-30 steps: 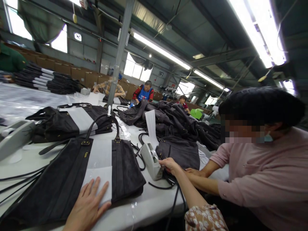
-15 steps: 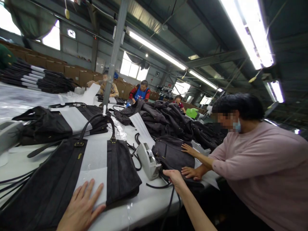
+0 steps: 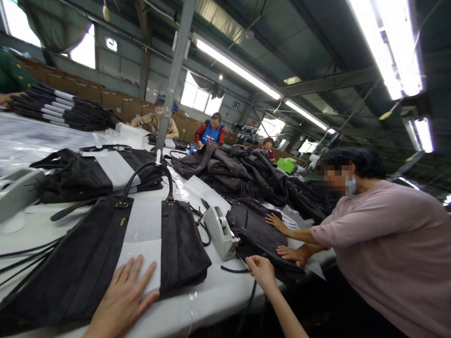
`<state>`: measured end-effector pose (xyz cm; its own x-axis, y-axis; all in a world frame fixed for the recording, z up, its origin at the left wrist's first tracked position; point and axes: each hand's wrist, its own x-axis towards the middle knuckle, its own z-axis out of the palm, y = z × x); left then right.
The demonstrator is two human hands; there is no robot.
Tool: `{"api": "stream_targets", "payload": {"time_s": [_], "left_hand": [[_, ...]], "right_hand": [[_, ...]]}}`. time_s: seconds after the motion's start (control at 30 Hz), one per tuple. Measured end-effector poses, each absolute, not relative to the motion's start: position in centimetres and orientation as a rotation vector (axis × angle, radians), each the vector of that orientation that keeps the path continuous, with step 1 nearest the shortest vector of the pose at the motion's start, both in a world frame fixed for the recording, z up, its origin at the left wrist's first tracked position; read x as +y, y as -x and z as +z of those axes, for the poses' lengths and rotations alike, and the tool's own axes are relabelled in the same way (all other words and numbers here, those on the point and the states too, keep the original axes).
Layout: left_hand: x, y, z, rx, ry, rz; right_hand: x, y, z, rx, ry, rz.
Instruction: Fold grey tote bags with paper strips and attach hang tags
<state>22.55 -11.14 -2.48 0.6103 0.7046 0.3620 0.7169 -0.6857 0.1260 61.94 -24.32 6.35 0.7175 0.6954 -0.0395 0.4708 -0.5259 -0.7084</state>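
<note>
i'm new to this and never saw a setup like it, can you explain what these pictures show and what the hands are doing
There is no robot: a person works with two bare hands, and every picture comes from one camera worn on that person's head, looking forward and down.

On the white-covered table lies a dark grey bag with two handles, a white paper band across it. The left hand is spread flat on that band. The right hand has its fingertips pinched beside a pale grey tape dispenser; whether they grip tape is too small to tell.

Behind is a heap of dark grey bags. The person in a pink top, at the right, is a co-worker, with both hands on another dark bag.
</note>
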Motion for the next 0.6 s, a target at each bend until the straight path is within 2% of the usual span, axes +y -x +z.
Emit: {"api": "stream_targets", "payload": {"time_s": [0.17,0.33,0.5,0.6], "left_hand": [[-11.1,-22.3,-2.1,-1.223,2.812,-0.605],[-10.9,-22.3,-2.0,-1.248,2.824,-0.618],[-10.7,-22.2,-1.5,-1.296,2.841,-0.639],[-10.5,-22.2,-1.3,-1.324,2.862,-0.651]], "right_hand": [[-25.1,-57.8,14.2,-1.591,2.181,0.428],[-21.6,-51.9,20.8,-2.054,1.93,0.764],[-14.4,-47.3,21.7,-2.48,1.586,1.036],[-9.1,-44.9,20.0,-2.841,1.443,0.886]]}}
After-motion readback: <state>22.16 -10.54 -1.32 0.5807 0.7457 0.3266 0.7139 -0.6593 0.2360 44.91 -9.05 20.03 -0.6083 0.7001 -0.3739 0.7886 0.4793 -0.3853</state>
